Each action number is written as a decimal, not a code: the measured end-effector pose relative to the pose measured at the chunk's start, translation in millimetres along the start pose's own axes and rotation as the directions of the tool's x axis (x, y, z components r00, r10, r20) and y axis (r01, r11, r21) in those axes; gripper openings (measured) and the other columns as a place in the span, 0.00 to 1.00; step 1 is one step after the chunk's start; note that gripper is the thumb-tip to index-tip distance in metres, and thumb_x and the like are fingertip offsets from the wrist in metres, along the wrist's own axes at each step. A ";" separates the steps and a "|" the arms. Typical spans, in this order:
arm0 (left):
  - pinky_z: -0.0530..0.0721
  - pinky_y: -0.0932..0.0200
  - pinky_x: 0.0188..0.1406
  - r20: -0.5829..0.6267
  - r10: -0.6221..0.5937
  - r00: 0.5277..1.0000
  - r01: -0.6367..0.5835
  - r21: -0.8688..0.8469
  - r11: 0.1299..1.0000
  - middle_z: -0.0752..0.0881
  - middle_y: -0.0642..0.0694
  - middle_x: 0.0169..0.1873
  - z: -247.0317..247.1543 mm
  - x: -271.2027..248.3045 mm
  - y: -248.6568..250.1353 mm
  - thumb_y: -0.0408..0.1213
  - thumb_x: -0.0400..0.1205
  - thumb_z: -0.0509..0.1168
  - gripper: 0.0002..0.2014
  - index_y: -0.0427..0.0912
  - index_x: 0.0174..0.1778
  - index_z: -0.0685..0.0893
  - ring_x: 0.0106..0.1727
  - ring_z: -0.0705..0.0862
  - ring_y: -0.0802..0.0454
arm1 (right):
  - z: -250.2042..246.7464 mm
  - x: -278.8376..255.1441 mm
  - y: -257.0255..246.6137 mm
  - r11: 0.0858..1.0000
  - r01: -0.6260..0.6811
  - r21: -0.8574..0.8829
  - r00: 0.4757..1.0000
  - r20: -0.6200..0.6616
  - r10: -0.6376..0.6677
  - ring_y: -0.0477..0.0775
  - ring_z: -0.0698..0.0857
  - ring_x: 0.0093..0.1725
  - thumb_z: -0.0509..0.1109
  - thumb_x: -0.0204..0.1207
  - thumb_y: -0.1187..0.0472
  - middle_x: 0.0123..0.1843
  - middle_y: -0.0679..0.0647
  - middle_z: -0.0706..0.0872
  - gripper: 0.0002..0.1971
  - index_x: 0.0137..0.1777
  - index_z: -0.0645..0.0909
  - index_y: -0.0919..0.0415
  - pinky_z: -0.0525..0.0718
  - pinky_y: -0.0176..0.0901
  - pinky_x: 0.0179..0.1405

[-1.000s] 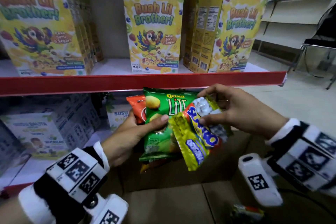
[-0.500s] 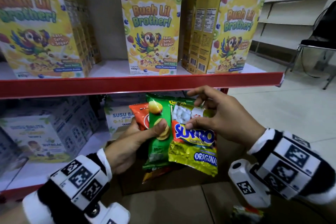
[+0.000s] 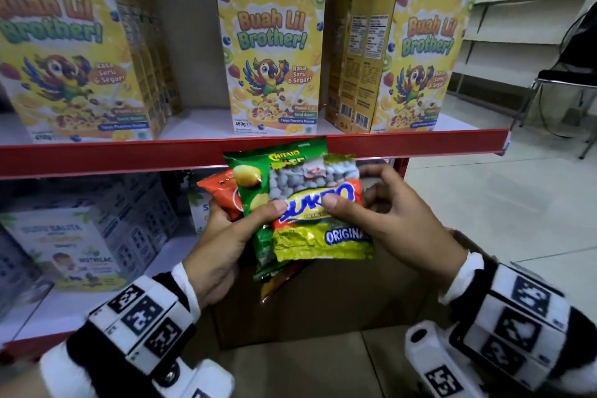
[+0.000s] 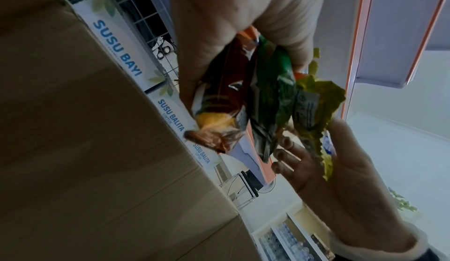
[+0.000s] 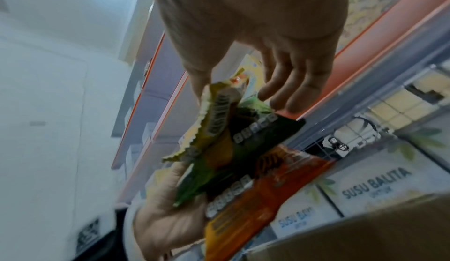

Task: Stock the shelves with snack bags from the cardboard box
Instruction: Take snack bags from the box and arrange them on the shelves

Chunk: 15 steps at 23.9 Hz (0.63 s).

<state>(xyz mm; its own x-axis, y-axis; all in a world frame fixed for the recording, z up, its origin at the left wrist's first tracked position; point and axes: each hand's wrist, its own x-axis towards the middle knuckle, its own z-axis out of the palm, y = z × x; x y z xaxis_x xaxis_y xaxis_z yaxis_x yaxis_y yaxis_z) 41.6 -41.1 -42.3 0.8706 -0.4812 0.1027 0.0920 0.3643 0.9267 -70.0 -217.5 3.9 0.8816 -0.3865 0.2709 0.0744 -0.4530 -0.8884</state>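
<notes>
My left hand (image 3: 226,236) grips a fanned stack of snack bags just below the red shelf edge (image 3: 129,155): an orange bag (image 3: 223,197) at the back, a green Chitato bag (image 3: 255,184) in the middle and a yellow-green Sukro bag (image 3: 319,220) in front. Its thumb presses on the front of the stack. My right hand (image 3: 381,213) pinches the Sukro bag by its right side, thumb on the label. Seen from the left wrist, the orange bag (image 4: 219,99), green bag (image 4: 270,95) and Sukro bag (image 4: 314,99) hang side by side. The cardboard box (image 3: 323,310) stands open beneath both hands.
Yellow cereal boxes (image 3: 271,58) stand along the upper shelf. Pale milk cartons (image 3: 64,252) fill the lower shelf on the left. Bare beige shelving (image 3: 523,10) and a black chair (image 3: 568,74) stand to the right over a tiled floor.
The right hand has turned the Sukro bag from slanting to upright and laid it flat against the front of the stack. Both hands have risen towards the red shelf edge.
</notes>
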 end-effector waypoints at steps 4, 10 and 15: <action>0.89 0.55 0.42 0.003 0.024 1.000 -0.024 -0.008 1.000 0.91 0.45 0.51 -1.7 1.7 2.0 0.41 0.55 0.84 0.43 0.51 0.66 0.73 0.52 0.91 0.47 | 6.5 -1.8 -0.6 0.932 -0.201 0.303 0.962 0.241 0.129 0.58 0.91 0.43 0.81 0.53 0.55 0.47 0.58 0.92 0.36 0.63 0.75 0.61 0.89 0.61 0.40; 0.89 0.57 0.44 0.034 0.030 0.999 -0.029 -0.031 0.999 0.90 0.45 0.55 -1.1 -2.2 6.3 0.55 0.44 0.86 0.52 0.47 0.67 0.77 0.55 0.89 0.47 | -5.2 1.6 -6.5 0.870 -0.263 0.418 0.948 0.280 0.152 0.66 0.87 0.54 0.74 0.61 0.60 0.57 0.68 0.88 0.26 0.61 0.81 0.69 0.82 0.64 0.60; 0.89 0.57 0.43 0.029 0.108 0.994 -0.106 -0.071 0.992 0.91 0.46 0.54 7.3 -2.7 16.9 0.44 0.60 0.78 0.26 0.54 0.56 0.83 0.54 0.90 0.48 | -15.7 5.7 -18.7 0.870 -0.209 0.447 0.966 0.231 0.113 0.62 0.89 0.44 0.73 0.66 0.64 0.50 0.65 0.90 0.18 0.56 0.83 0.68 0.88 0.53 0.43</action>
<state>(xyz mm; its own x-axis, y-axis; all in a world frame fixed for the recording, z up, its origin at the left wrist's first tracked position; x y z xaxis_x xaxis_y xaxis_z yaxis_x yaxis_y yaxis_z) 37.2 -39.5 -24.2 0.8608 -0.4621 0.2131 0.0333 0.4690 0.8826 -73.6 -223.8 27.8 0.9681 -0.2389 0.0757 0.0890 0.0457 -0.9950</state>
